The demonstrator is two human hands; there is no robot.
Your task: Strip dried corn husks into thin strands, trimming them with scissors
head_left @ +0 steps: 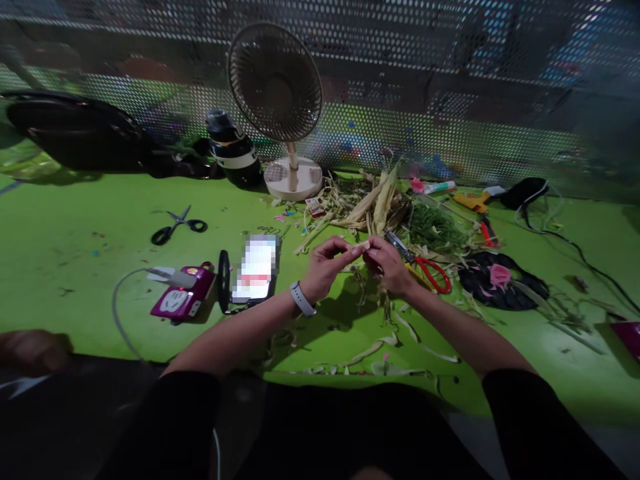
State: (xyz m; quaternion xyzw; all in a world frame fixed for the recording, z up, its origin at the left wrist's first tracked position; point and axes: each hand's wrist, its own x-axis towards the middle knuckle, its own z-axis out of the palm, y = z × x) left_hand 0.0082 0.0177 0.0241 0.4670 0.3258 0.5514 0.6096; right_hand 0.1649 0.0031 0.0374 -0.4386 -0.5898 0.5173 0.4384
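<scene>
My left hand (326, 267) and my right hand (387, 265) meet above the green table (75, 267), each pinching an end of a small pale strip of corn husk (361, 247). A white band sits on my left wrist. Directly behind my hands lies a heap of dried corn husks (373, 200). Red-handled scissors (430, 270) lie just right of my right hand. Loose husk strips (395, 340) are scattered on the table under my forearms.
A small desk fan (280, 100) stands at the back before a perforated metal screen. Black scissors (177, 225), a magenta power bank (183, 297) and a propped phone (255, 267) lie to the left. A black mat with a pink flower (500, 280) and cables lie right.
</scene>
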